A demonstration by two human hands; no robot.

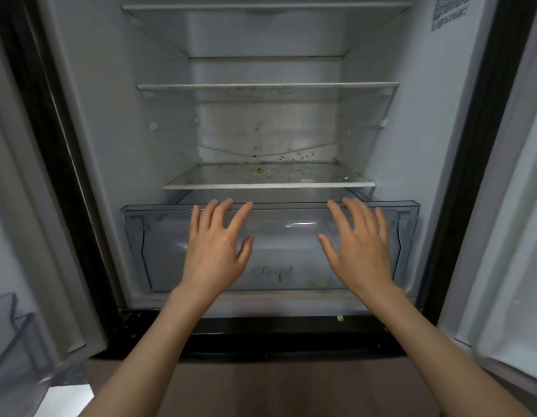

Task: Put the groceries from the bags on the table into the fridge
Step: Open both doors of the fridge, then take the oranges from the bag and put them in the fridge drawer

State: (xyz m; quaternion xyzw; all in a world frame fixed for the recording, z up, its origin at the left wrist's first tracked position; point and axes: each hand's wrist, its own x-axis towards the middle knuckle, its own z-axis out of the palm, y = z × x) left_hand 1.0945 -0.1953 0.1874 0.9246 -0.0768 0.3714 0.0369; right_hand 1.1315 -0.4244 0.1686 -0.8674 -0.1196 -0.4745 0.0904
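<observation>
Two hands, fingers straight and spread, holding nothing: left hand (214, 251) and right hand (359, 251) lie flat against the front of the clear drawer (279, 236) at the bottom of the open fridge (116, 115). Drawer's long axis runs side to side across both palms; each hand equally near. Glass shelf (268, 185) sits just above the fingertips. Groceries, bags and bench out of view, likely behind the person.
</observation>
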